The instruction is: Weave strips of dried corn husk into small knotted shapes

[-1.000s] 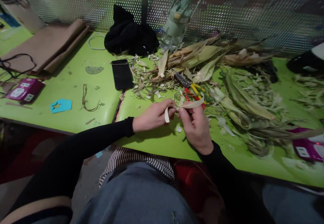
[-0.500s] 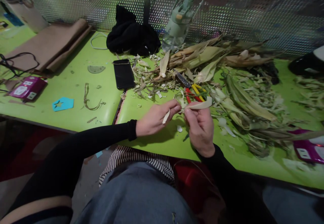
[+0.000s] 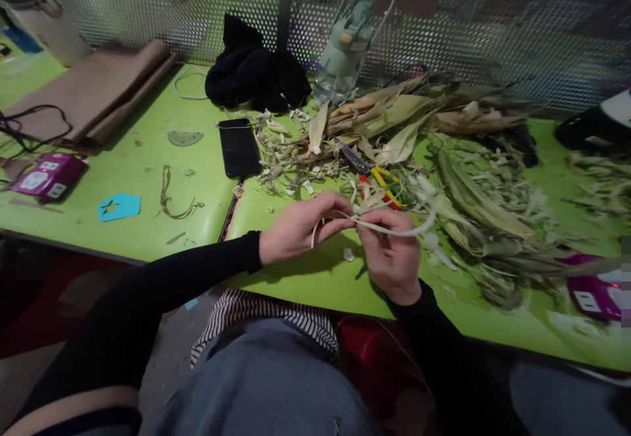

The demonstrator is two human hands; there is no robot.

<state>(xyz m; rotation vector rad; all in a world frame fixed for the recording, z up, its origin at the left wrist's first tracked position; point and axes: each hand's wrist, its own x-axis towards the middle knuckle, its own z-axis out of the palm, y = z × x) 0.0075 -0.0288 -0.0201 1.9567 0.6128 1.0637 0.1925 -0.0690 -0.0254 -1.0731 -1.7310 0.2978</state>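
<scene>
Close together above the table's front edge, my left hand (image 3: 308, 224) and my right hand (image 3: 392, 252) pinch a pale strip of corn husk (image 3: 399, 231). One end curves out past my right hand; a short end hangs by my left palm. Where the fingertips meet, small husk bits stick up, and their exact arrangement is hard to make out. Just beyond lie red-handled scissors or pliers (image 3: 365, 183) and a yellow-handled tool (image 3: 382, 176), partly covered by husk bits. Dried corn husks (image 3: 384, 114) are heaped behind them, and longer green husks (image 3: 483, 193) lie to the right.
A black phone (image 3: 239, 148) lies left of the scraps. Behind stand a green water bottle (image 3: 345, 48) and a black cloth bundle (image 3: 256, 71). Further left are a blue paper piece (image 3: 119, 206), a protractor (image 3: 185, 138) and a purple power strip (image 3: 49, 176). Another purple strip (image 3: 591, 294) sits right.
The husk strip has turned, from showing its flat face to lying edge-on, and its free end now curves further right. My left fingers have opened into a rounder pinch.
</scene>
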